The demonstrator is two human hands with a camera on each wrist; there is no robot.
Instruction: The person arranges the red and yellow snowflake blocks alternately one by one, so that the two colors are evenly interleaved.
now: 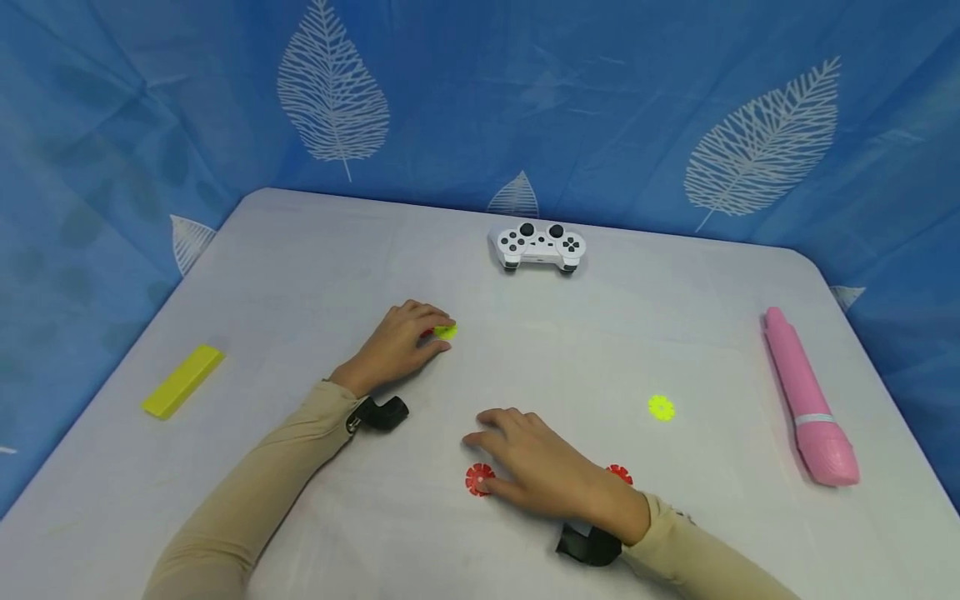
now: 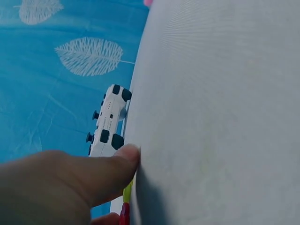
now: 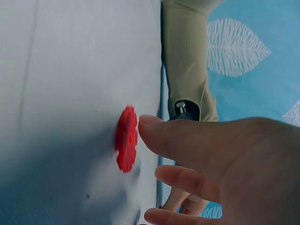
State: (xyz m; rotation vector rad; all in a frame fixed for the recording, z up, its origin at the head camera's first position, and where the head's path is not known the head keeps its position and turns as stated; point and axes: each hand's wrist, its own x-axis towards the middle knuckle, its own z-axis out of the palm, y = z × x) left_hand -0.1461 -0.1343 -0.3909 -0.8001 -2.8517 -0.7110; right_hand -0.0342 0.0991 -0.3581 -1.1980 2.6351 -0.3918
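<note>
My left hand [image 1: 397, 343] is at the middle of the white table, its fingers over a yellow flower-shaped disc [image 1: 447, 332] and a red disc [image 2: 124, 214]. Both pieces lie low at the tabletop, partly hidden by the hand; the thumb is apart from the fingers. Nearer the front, my right hand [image 1: 551, 467] has its fingers spread. Its thumb is over the edge of a red notched disc [image 1: 478, 479]; in the right wrist view a small gap shows between thumb tip and that disc. Another red disc [image 1: 619, 473] is partly covered by the right wrist.
A yellow flower disc [image 1: 662, 407] lies to the right. A white game controller [image 1: 538, 247] sits at the back edge. The pink wrapped rod [image 1: 808, 400] lies along the right side, and a yellow bar [image 1: 183, 382] lies at the left.
</note>
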